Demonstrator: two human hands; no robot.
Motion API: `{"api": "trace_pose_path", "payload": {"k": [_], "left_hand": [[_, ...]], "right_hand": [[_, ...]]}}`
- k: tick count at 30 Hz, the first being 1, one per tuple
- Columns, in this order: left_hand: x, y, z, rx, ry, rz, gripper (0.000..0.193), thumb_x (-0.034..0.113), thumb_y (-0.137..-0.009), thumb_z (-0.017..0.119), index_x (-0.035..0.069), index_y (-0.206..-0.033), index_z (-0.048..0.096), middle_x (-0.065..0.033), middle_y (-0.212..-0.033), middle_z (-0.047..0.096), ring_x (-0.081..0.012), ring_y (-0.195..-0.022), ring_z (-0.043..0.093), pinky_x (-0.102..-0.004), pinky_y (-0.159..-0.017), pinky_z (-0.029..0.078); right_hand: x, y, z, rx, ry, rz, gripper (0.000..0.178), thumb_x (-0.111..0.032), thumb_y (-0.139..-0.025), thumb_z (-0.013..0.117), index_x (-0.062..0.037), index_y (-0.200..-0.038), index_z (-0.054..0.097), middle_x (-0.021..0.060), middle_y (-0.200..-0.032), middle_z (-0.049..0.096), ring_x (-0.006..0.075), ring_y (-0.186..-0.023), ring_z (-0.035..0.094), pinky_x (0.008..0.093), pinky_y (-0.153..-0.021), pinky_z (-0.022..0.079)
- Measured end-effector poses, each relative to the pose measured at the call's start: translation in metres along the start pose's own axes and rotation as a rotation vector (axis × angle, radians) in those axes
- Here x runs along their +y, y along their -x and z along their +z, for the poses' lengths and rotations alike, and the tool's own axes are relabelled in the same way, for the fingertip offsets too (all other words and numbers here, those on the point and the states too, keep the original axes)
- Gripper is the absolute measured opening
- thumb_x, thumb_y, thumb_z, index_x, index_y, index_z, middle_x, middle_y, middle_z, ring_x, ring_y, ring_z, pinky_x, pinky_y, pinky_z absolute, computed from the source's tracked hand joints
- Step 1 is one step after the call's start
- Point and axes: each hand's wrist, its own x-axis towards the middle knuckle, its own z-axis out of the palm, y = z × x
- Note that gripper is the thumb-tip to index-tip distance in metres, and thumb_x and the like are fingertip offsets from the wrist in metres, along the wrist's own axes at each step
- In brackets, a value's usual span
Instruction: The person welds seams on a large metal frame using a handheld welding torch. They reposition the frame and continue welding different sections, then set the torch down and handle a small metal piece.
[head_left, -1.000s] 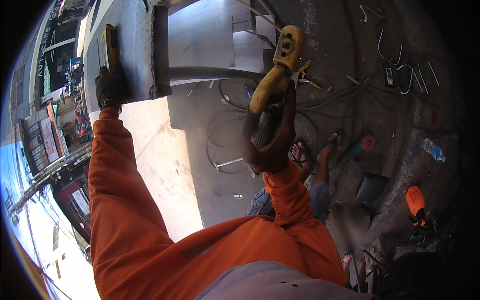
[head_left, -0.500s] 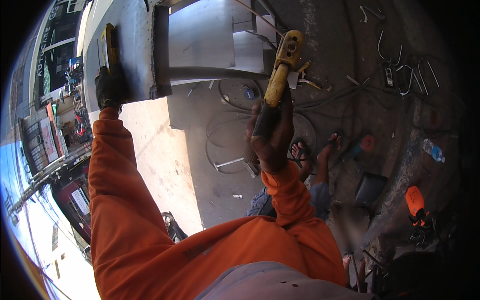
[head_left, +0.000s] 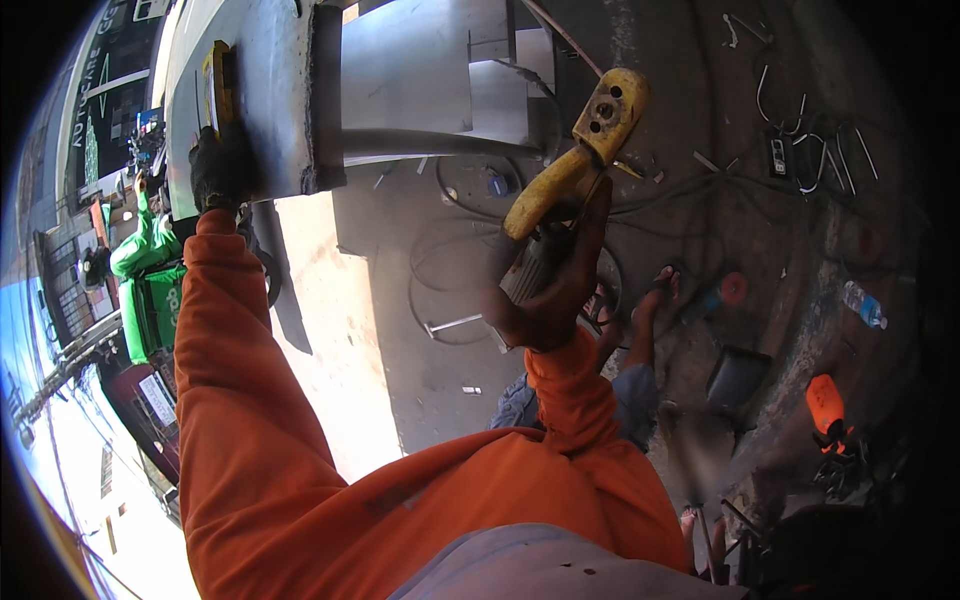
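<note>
My left hand point(head_left: 222, 178), in a dark glove, is closed around a long, narrow yellow-edged tool point(head_left: 218, 85), whose kind I cannot make out. It is held at the left side of a grey metal panel point(head_left: 275, 110) with a rough, dark edge. My bare right hand point(head_left: 555, 285) grips a yellow welding electrode holder point(head_left: 612, 108), right of the panel and apart from it. A thin welding rod point(head_left: 562, 35) runs from its head toward the top. A ribbed grey piece point(head_left: 530, 268) shows by the right palm; whether I hold it is unclear.
Bright sheet metal point(head_left: 405, 75) and a dark bar point(head_left: 430, 145) extend right of the panel. Cables point(head_left: 690, 190) cross the floor. Bent rods point(head_left: 822, 160), a water bottle point(head_left: 865, 305) and an orange item point(head_left: 826, 402) lie right. Another person's sandalled foot point(head_left: 663, 285) is near; a person in green point(head_left: 148, 248) is left.
The electrode holder has shifted right and tilted, with its yellow lever turned more into view. My left hand has barely moved. A person in green has appeared at the left.
</note>
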Motion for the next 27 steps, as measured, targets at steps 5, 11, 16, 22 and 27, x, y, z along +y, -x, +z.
{"api": "trace_pose_path", "payload": {"k": [5,11,16,22,27], "left_hand": [[0.002,0.002,-0.002,-0.021,0.053,-0.054,0.062,0.052,-0.098,0.044,-0.002,-0.125,0.059,-0.0357,-0.120,0.062,-0.0536,-0.113,0.059,-0.0575,-0.098,0.046],[0.021,0.011,-0.020,-0.029,0.086,-0.136,0.067,0.055,-0.098,0.045,-0.003,-0.126,0.061,-0.0368,-0.121,0.062,-0.0530,-0.116,0.058,-0.0562,-0.101,0.045],[0.025,0.013,-0.023,-0.026,0.108,-0.130,0.067,0.055,-0.098,0.045,-0.003,-0.126,0.061,-0.0374,-0.120,0.062,-0.0529,-0.115,0.059,-0.0559,-0.100,0.046],[0.028,0.016,-0.024,0.002,0.111,-0.119,0.068,0.055,-0.098,0.045,-0.005,-0.125,0.061,-0.0376,-0.119,0.062,-0.0534,-0.115,0.059,-0.0563,-0.100,0.046],[0.030,0.015,-0.028,-0.012,0.104,-0.130,0.068,0.056,-0.098,0.045,-0.004,-0.126,0.061,-0.0375,-0.119,0.062,-0.0540,-0.114,0.059,-0.0561,-0.100,0.045]], "right_hand": [[0.006,-0.009,0.004,-0.030,0.041,-0.060,0.125,-0.038,-0.067,0.081,0.0071,-0.159,0.008,0.0155,-0.118,0.059,0.0090,-0.073,0.055,0.0230,-0.057,0.046],[0.005,-0.005,0.004,-0.038,0.017,-0.034,0.126,-0.039,-0.067,0.081,0.0084,-0.159,0.009,0.0184,-0.121,0.059,0.0112,-0.074,0.056,0.0241,-0.059,0.048],[0.011,-0.009,0.007,-0.031,0.074,-0.092,0.126,-0.039,-0.067,0.081,0.0093,-0.158,0.009,0.0219,-0.125,0.057,0.0150,-0.079,0.060,0.0260,-0.063,0.052],[0.009,-0.007,0.006,-0.046,0.095,-0.065,0.125,-0.039,-0.067,0.080,0.0098,-0.158,0.008,0.0250,-0.130,0.055,0.0187,-0.087,0.062,0.0276,-0.067,0.053],[0.009,-0.010,0.005,-0.016,0.159,-0.145,0.125,-0.038,-0.067,0.080,0.0099,-0.158,0.008,0.0245,-0.129,0.055,0.0174,-0.083,0.062,0.0275,-0.064,0.052]]}}
